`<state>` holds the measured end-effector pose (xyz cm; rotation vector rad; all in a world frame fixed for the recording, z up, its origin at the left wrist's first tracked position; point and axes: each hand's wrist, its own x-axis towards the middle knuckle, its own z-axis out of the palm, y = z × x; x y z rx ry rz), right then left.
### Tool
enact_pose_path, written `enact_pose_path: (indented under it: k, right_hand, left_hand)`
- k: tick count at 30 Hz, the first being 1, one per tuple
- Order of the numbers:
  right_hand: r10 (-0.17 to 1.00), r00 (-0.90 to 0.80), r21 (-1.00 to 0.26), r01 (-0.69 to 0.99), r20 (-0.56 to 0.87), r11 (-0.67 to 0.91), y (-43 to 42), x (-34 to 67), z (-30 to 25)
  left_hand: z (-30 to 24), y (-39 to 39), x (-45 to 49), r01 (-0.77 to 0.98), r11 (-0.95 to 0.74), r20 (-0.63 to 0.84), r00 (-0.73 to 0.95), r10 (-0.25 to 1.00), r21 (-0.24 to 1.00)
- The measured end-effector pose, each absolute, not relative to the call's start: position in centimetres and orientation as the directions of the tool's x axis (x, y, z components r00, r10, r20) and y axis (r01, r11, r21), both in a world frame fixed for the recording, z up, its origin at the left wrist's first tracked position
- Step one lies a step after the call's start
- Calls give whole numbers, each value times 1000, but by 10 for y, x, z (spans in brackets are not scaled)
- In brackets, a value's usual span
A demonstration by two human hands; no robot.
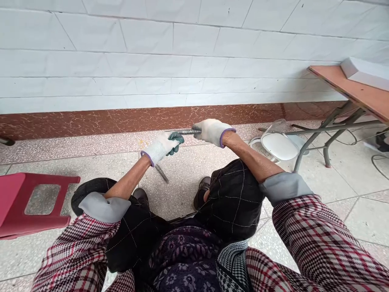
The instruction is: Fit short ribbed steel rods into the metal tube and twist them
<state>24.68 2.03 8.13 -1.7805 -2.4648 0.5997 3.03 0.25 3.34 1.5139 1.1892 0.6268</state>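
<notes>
Both of my hands wear white work gloves with grey-green palms and purple cuffs. A short ribbed metal rod [187,132], silvery and roughly level, spans the gap between them above the floor. My left hand [165,147] has its fingers wrapped round the rod's left end. At its right end my right hand [211,130] is closed, fingers pointing left along the rod. Whether it is a threaded rod or a coiled spring is too small to tell. Below my left hand, a similar thin grey rod [162,173] lies slanted on the floor tiles.
A red plastic stool [57,211] stands at the left. At the right is a folding table [337,83] with a white box [366,73] on it. A white round-seated item [279,146] sits beside its legs. The white tiled wall [146,61] runs ahead.
</notes>
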Motion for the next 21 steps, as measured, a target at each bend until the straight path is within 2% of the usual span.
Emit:
enact_pose_path:
  k: [4, 7, 9, 10, 12, 14, 17, 19, 21]
  right_hand:
    - [963, -260, -205, 948, -69, 242, 32, 252, 89]
    - [976, -218, -226, 950, 12, 215, 33, 256, 91]
    - [980, -190, -346, 917, 52, 196, 31, 257, 91]
    - [984, -171, -450, 876, 47, 174, 29, 257, 92]
    - [988, -155, -693, 714, -16, 101, 23, 255, 93]
    - [976, -197, -860, 510, -99, 16, 17, 253, 95]
    - [940, -304, -939, 340, -155, -45, 13, 252, 95]
    - [903, -370, -942, 321, -219, -97, 15, 254, 93]
    - [843, -448, -926, 353, -296, -137, 19, 256, 91]
  left_hand:
    - [38, 14, 35, 225, 83, -160, 351, 923, 971]
    - [41, 23, 34, 214, 60, -140, 380, 915, 975]
    - [43, 28, 34, 227, 35, -130, 418, 899, 973]
    - [45, 30, 34, 237, 30, -133, 435, 890, 971]
    - [49, 35, 35, 255, 29, -147, 458, 877, 967]
    - [55, 40, 37, 271, 24, -152, 460, 875, 962]
    - [63, 50, 40, 343, -23, -137, 434, 890, 939]
    - [69, 57, 38, 399, -86, -117, 457, 882, 913]
    - [72, 64, 32, 409, -169, -102, 564, 819, 897]
